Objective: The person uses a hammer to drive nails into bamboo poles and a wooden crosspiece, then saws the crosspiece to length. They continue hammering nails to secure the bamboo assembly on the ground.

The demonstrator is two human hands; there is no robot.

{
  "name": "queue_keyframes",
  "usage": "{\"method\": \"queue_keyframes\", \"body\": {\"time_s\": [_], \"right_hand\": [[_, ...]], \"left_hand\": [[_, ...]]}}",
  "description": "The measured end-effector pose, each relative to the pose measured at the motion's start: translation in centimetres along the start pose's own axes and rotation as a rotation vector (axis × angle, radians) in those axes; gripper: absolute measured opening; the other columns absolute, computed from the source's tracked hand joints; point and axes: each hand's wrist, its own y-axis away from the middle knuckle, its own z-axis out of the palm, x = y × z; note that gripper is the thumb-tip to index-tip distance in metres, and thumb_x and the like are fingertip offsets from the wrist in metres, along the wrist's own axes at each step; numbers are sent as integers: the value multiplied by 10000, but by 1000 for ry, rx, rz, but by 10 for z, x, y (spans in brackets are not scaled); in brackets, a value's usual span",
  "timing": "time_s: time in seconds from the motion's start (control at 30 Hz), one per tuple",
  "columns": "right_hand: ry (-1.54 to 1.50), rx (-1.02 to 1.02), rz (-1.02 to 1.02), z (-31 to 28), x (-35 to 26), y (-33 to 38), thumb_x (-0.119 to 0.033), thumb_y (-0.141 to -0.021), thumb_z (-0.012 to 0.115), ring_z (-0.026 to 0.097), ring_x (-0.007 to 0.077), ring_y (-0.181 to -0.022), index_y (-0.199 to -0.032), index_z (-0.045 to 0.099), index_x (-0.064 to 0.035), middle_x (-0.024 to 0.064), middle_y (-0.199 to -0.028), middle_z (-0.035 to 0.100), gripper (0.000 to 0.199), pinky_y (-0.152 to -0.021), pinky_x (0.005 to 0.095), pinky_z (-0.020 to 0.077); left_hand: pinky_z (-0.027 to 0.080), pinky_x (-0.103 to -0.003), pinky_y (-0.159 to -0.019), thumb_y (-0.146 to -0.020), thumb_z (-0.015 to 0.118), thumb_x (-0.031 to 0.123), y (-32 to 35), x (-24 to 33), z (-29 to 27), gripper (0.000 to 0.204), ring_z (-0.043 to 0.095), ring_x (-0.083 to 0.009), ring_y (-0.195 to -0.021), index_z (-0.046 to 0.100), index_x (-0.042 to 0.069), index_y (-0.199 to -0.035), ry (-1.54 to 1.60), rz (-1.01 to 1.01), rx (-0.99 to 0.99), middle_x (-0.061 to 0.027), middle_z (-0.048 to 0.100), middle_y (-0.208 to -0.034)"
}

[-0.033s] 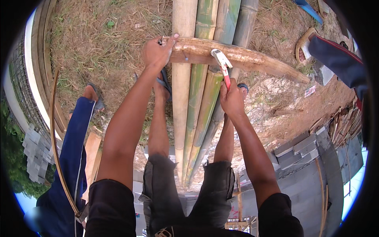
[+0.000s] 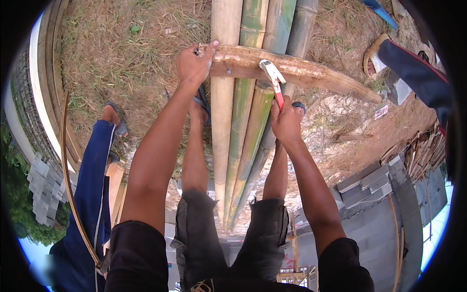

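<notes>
**A:** Your left hand (image 2: 194, 63) is clamped over the near end of that curved, pale brown wooden crosspiece (image 2: 292, 70), fingers wrapped round it, with what looks like a small nail pinched at the top, though it's too small to be sure. Your right hand (image 2: 285, 124) is closed tight on the red handle of the hammer with the light metal head (image 2: 272, 78).

**B:** Where's the head sitting?

**A:** Right on the crosspiece, about mid-way, straight ahead of your right fist. The hammer's long axis runs away from you, roughly along the bundle of green and tan bamboo poles (image 2: 253, 121); the crosspiece lies across them, left to right, tilting down to your right. So your right hand's the nearer one to that spot, and your left pins the end just beside the tan pole.

**B:** Anyone close?

**A:** A person's blue trouser leg (image 2: 95, 165) on your left, a sandalled foot (image 2: 374, 61) far right, both well apart from you.
</notes>
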Motion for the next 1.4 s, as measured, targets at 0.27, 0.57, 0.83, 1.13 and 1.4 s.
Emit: {"method": "queue_keyframes", "body": {"time_s": [0.27,0.57,0.83,1.13,1.4], "right_hand": [[29,-23,-43,0,10,-6,-223,-902,523,598,452,-650,-908,483,-10,255,-649,599,216,-655,539,425],[-11,30,-6,4,10,-2,-214,-880,565,506,463,-618,-889,538,-41,243,-637,565,176,-636,517,369],[41,-30,12,4,12,-6,-231,-900,523,600,456,-665,-911,499,-10,261,-659,602,223,-629,527,447],[-14,-8,-50,2,11,-8,-164,-889,563,564,466,-643,-883,502,-1,268,-627,551,175,-551,497,432],[-125,66,-454,3,10,12,-100,-731,654,613,333,-567,-913,556,-15,169,-663,605,223,-528,374,490]], "left_hand": [[507,-334,-688,-693,703,624,12,-24,24,886,650,-234,-721,574,-176,-1052,266,-9,81,-246,638,-706],[472,-454,-809,-808,536,569,6,-4,19,670,627,-413,-873,654,-62,-1002,-9,-141,109,-295,641,-876],[470,-499,-764,-865,427,480,11,12,18,546,611,-448,-805,686,2,-821,-179,-128,167,-296,626,-805],[478,-506,-754,-858,445,445,7,7,21,491,616,-447,-785,688,21,-806,-161,-108,212,-282,633,-803],[480,-502,-786,-865,417,443,10,16,20,500,627,-431,-816,694,27,-848,-213,-78,230,-267,643,-811]]}}
